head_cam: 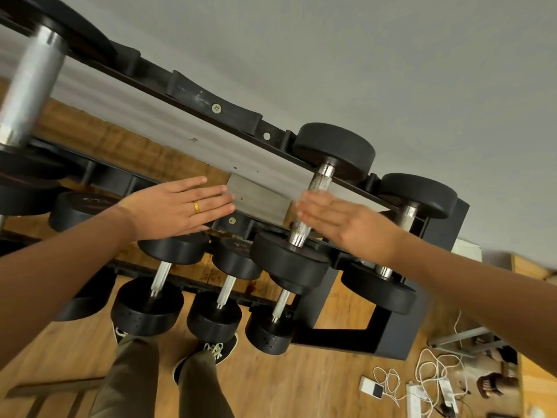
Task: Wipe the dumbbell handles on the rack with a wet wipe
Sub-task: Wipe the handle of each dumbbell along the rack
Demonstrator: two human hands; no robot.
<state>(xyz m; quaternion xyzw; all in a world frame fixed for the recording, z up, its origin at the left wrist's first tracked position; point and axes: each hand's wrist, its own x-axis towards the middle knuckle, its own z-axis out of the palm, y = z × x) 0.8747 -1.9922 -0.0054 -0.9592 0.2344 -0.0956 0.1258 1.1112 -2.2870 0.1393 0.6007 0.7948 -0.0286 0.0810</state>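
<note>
A black dumbbell rack (388, 327) holds several black dumbbells on two tiers. One upper dumbbell has a knurled chrome handle (320, 179). My right hand (340, 218) is flat with straight fingers, its fingertips in front of that handle's middle. My left hand (177, 206), wearing a gold ring, is stretched flat over the rack's upper front rail with nothing in it. No wet wipe shows in either hand. Lower-tier dumbbells show chrome handles (160, 279) below my left hand.
A large dumbbell with a thick chrome handle (33, 82) sits at the upper left. White cables, chargers and a power strip (416, 396) lie on the wooden floor at the lower right. My shoes (217, 351) stand close to the rack's base.
</note>
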